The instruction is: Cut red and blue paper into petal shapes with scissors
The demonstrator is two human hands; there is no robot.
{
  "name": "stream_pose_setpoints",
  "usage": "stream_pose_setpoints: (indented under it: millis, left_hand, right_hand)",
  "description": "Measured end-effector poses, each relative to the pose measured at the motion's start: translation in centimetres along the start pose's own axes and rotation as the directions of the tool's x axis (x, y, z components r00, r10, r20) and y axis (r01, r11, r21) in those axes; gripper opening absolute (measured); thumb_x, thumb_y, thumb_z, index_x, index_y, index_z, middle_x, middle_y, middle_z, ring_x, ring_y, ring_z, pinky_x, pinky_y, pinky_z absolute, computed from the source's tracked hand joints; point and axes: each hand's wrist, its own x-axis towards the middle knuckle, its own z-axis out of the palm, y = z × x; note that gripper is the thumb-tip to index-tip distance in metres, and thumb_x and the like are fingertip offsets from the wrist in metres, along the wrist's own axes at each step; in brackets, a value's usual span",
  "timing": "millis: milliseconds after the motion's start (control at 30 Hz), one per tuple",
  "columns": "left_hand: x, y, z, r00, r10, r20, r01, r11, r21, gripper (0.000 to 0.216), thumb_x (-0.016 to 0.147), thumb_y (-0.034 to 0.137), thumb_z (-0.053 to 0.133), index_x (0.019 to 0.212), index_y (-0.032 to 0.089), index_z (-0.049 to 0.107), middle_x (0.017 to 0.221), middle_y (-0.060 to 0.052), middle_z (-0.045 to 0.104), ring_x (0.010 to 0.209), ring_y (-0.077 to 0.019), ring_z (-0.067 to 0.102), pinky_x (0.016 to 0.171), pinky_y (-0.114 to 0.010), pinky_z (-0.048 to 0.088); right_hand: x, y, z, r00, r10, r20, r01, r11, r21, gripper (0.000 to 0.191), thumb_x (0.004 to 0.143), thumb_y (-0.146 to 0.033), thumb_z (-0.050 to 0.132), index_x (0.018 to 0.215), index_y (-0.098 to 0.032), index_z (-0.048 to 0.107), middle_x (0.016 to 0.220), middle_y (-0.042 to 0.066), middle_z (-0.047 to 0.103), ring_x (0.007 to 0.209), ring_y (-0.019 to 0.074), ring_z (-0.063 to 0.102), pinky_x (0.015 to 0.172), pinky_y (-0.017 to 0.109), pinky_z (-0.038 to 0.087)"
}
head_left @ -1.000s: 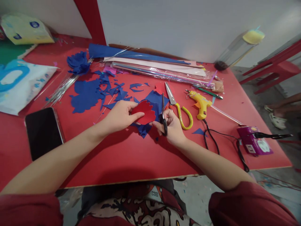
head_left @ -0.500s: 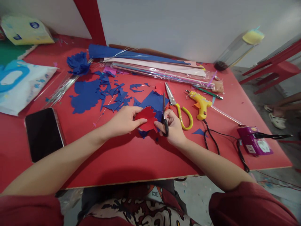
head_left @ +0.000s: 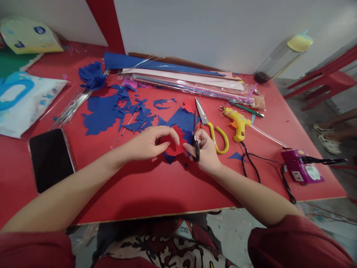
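Note:
A red piece with a scalloped edge (head_left: 176,140), like a paper or foam petal, is between my hands above the blue scraps. My right hand (head_left: 206,152) pinches its right edge between thumb and finger. That same hand also holds small black-handled scissors (head_left: 196,143), blades pointing away from me. My left hand (head_left: 147,143) curves over the red piece from the left, thumb and index finger apart; its other fingers are hidden. Just beyond lies a blue sheet (head_left: 181,120). Yellow-handled scissors (head_left: 213,132) rest to the right of my right hand.
A yellow glue gun (head_left: 237,123) with a black cord and a purple power block (head_left: 301,167) are at the right. Blue cut scraps (head_left: 102,113), a blue flower (head_left: 93,75) and metal wires (head_left: 74,108) lie left, near a phone (head_left: 51,158). Wrapped rolls (head_left: 181,82) line the back.
My left thumb and index finger have let go of the red piece and spread apart over it. My right hand stays in place with the scissors and the piece's edge.

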Motion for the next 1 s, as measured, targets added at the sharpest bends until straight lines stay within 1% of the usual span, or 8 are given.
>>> stream_pose_setpoints:
  millis: [67, 133, 267, 500, 600, 700, 833, 1000]
  left_hand:
    - [0.00, 0.25, -0.09, 0.998, -0.010, 0.058, 0.004, 0.995, 0.102, 0.025, 0.075, 0.010, 0.042, 0.079, 0.019, 0.065, 0.074, 0.000, 0.064, 0.072, -0.0125, 0.060, 0.071, -0.025, 0.048]
    - [-0.04, 0.42, -0.07, 0.997, -0.025, 0.069, 0.017, 0.994, 0.104, 0.030, 0.074, 0.010, 0.042, 0.086, 0.019, 0.068, 0.077, -0.001, 0.067, 0.075, -0.0130, 0.062, 0.075, -0.025, 0.048]
    - [-0.06, 0.52, 0.13, 0.998, -0.046, 0.033, 0.043, 0.994, 0.099, 0.038, 0.074, 0.010, 0.043, 0.101, 0.018, 0.068, 0.093, -0.004, 0.070, 0.081, -0.0143, 0.065, 0.080, -0.026, 0.049]
    - [-0.19, 0.69, 0.27, 0.997, -0.019, -0.068, 0.036, 0.968, 0.249, 0.042, 0.071, 0.006, 0.041, 0.101, 0.017, 0.069, 0.099, -0.003, 0.072, 0.088, -0.0150, 0.065, 0.083, -0.025, 0.049]
    - [-0.21, 0.78, 0.32, 0.993, 0.043, -0.109, -0.008, 0.954, 0.300, 0.037, 0.072, 0.008, 0.044, 0.100, 0.015, 0.069, 0.097, -0.004, 0.073, 0.087, -0.0148, 0.066, 0.083, -0.024, 0.049]
    - [-0.15, 0.81, 0.50, 0.983, 0.093, -0.157, -0.037, 0.945, 0.324, 0.025, 0.076, 0.016, 0.052, 0.093, 0.015, 0.071, 0.090, -0.004, 0.074, 0.082, -0.0151, 0.067, 0.081, -0.025, 0.050]
    - [-0.05, 0.71, 0.80, 0.964, 0.075, -0.256, 0.008, 0.951, 0.310, 0.017, 0.076, 0.021, 0.059, 0.087, 0.017, 0.072, 0.087, -0.003, 0.075, 0.080, -0.0153, 0.067, 0.080, -0.026, 0.050]
    - [-0.03, 0.69, 0.82, 0.958, 0.058, -0.282, 0.020, 0.964, 0.265, 0.017, 0.077, 0.021, 0.060, 0.088, 0.016, 0.072, 0.088, -0.004, 0.075, 0.081, -0.0156, 0.068, 0.081, -0.025, 0.051]
  right_hand:
    - [-0.06, -0.04, 0.08, 1.000, -0.002, 0.008, 0.002, 1.000, 0.000, 0.047, 0.057, -0.018, 0.076, 0.066, -0.023, 0.030, 0.036, -0.016, 0.043, 0.025, 0.0044, 0.041, 0.027, 0.012, 0.028]
    - [-0.10, 0.00, 0.10, 1.000, -0.015, 0.013, 0.015, 1.000, 0.006, 0.047, 0.057, -0.018, 0.076, 0.067, -0.023, 0.030, 0.037, -0.016, 0.043, 0.025, 0.0037, 0.040, 0.027, 0.011, 0.028]
    - [-0.10, 0.20, 0.03, 0.999, -0.032, 0.018, 0.032, 0.999, 0.007, 0.046, 0.058, -0.017, 0.076, 0.067, -0.022, 0.031, 0.038, -0.016, 0.043, 0.026, 0.0035, 0.041, 0.029, 0.011, 0.030]
    - [-0.01, 0.46, -0.05, 0.998, -0.048, 0.034, 0.047, 0.999, 0.026, 0.044, 0.060, -0.015, 0.074, 0.068, -0.022, 0.031, 0.037, -0.017, 0.042, 0.026, 0.0037, 0.040, 0.029, 0.011, 0.029]
    - [-0.01, 0.48, -0.01, 0.998, -0.057, 0.039, 0.055, 0.998, 0.032, 0.044, 0.060, -0.013, 0.074, 0.068, -0.022, 0.031, 0.038, -0.017, 0.041, 0.026, 0.0031, 0.040, 0.030, 0.011, 0.029]
    - [-0.02, 0.50, 0.03, 0.998, -0.058, 0.036, 0.057, 0.998, 0.025, 0.045, 0.059, -0.014, 0.075, 0.068, -0.022, 0.032, 0.039, -0.017, 0.040, 0.027, 0.0029, 0.039, 0.030, 0.011, 0.029]
    - [-0.01, 0.55, 0.04, 0.997, -0.055, 0.045, 0.055, 0.998, 0.015, 0.045, 0.059, -0.015, 0.075, 0.068, -0.021, 0.032, 0.040, -0.017, 0.041, 0.027, 0.0023, 0.039, 0.030, 0.011, 0.030]
    - [-0.03, 0.39, 0.16, 0.998, -0.044, 0.055, 0.044, 0.999, 0.005, 0.046, 0.060, -0.016, 0.075, 0.068, -0.022, 0.030, 0.039, -0.017, 0.042, 0.028, 0.0027, 0.039, 0.033, 0.012, 0.032]
